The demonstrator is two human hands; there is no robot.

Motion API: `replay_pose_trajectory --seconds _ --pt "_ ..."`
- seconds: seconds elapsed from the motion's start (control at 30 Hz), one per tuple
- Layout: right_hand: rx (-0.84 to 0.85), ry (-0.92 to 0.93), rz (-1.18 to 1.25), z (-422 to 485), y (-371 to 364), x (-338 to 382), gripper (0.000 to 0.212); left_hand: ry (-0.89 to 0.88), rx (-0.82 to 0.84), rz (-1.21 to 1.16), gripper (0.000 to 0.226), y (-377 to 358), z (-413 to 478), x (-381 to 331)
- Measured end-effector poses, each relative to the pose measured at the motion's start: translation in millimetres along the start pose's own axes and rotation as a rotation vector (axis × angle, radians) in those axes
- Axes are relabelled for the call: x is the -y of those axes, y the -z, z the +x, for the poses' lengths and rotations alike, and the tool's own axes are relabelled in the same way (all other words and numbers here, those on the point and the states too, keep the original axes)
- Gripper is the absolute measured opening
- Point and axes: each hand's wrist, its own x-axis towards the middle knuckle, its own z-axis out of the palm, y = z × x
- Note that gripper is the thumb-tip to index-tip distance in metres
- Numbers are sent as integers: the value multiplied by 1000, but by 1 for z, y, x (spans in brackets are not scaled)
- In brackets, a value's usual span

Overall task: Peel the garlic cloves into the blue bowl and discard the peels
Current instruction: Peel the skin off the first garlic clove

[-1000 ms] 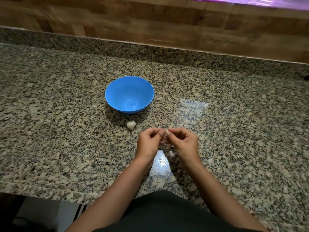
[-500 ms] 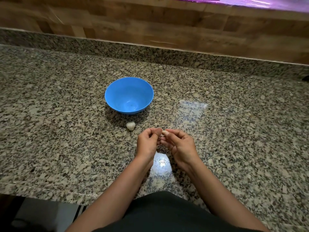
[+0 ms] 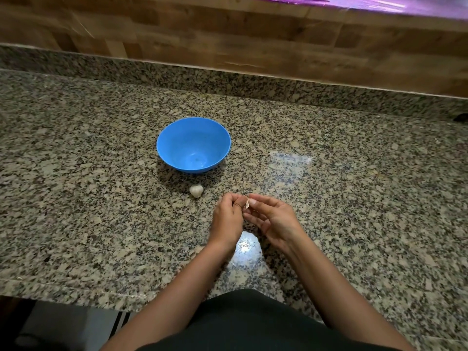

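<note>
A blue bowl [image 3: 193, 144] stands on the granite counter, and I see nothing in it. Just in front of it lies a small white piece of garlic [image 3: 196, 190]. Nearer to me, my left hand [image 3: 228, 217] and my right hand [image 3: 273, 219] meet fingertip to fingertip above the counter. My right thumb and forefinger pinch a thin pale garlic peel [image 3: 247, 203]. My left hand's fingers are curled round something small, probably the clove, which they hide.
The speckled granite counter [image 3: 354, 198] spreads wide on both sides, with a raised granite upstand [image 3: 253, 79] and a wooden wall behind. Its front edge [image 3: 76, 290] runs just before my body. A bright light reflection lies under my wrists.
My right hand has turned palm up and drawn slightly right, and a strip of peel now shows between its fingertips. The bowl and the loose garlic have not moved.
</note>
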Motion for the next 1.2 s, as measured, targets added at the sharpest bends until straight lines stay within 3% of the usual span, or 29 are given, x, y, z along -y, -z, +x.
replay_pose_trajectory --seconds 0.17,0.37,0.5,0.63,0.9,1.2 --pt "12 -26 -16 1 1 5 27 -5 44 26 17 0 4 1" --pt "18 -4 -115 4 13 8 13 11 3 67 10 13 9 7" --pt "-8 11 -67 5 16 7 17 -61 111 44 14 16 5 6" --pt "-39 32 -47 5 14 6 18 -130 106 86 26 12 -1 3" --pt "-39 34 -27 5 14 6 11 -95 113 -73 11 13 0 2" --pt "9 5 -49 5 11 5 12 -118 85 -39 5 10 -1 3"
